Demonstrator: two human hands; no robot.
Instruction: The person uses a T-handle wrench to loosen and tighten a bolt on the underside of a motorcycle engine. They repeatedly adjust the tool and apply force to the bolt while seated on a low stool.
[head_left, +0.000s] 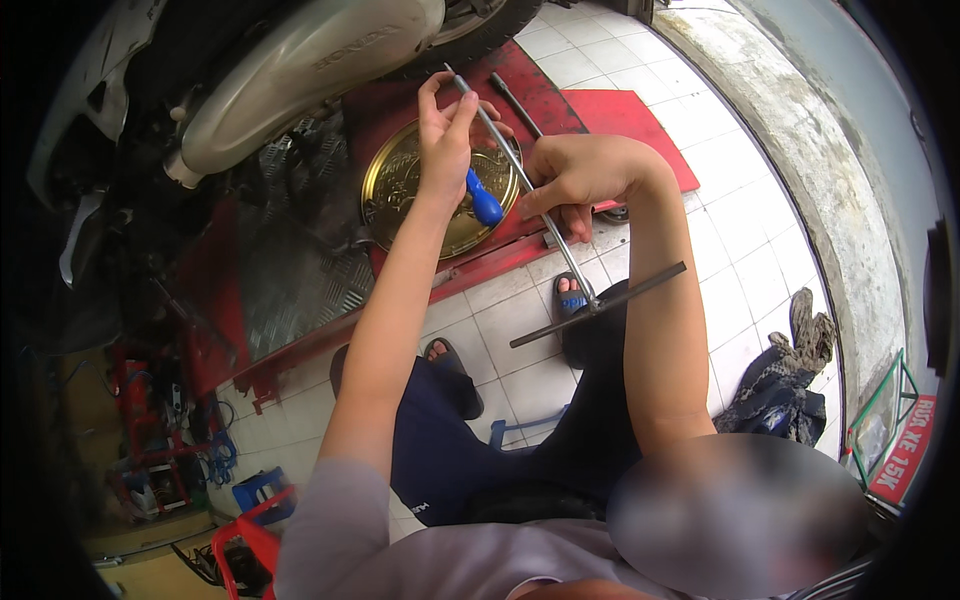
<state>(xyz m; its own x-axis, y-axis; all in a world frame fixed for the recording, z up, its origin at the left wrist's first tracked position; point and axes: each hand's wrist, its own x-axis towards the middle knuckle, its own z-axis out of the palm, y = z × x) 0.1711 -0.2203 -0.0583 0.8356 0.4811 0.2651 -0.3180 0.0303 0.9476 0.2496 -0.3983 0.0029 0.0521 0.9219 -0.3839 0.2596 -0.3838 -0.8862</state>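
A long T-handle wrench [508, 152] slants between my hands, its dark crossbar [640, 287] low and towards me. Near the wrench's far tip, my left hand [450, 140] is closed with thumb and fingers about the shaft. Lower down, my right hand [590, 170] is bent at the wrist and closed on the same shaft. Beneath them, a round gold-coloured tray [378, 190] rests on a red platform. A tool with a bulbous blue handle [485, 203] lies over the tray, its other end hidden behind my left hand. Small parts in the tray are hard to make out.
A motorcycle [300, 70] stands at the upper left above the red lift platform [625, 120]. A dark rod [515, 103] lies on the platform beyond the wrench. Dark rags [780, 385] lie on the white tiles at right. A red stool [245, 555] is at lower left.
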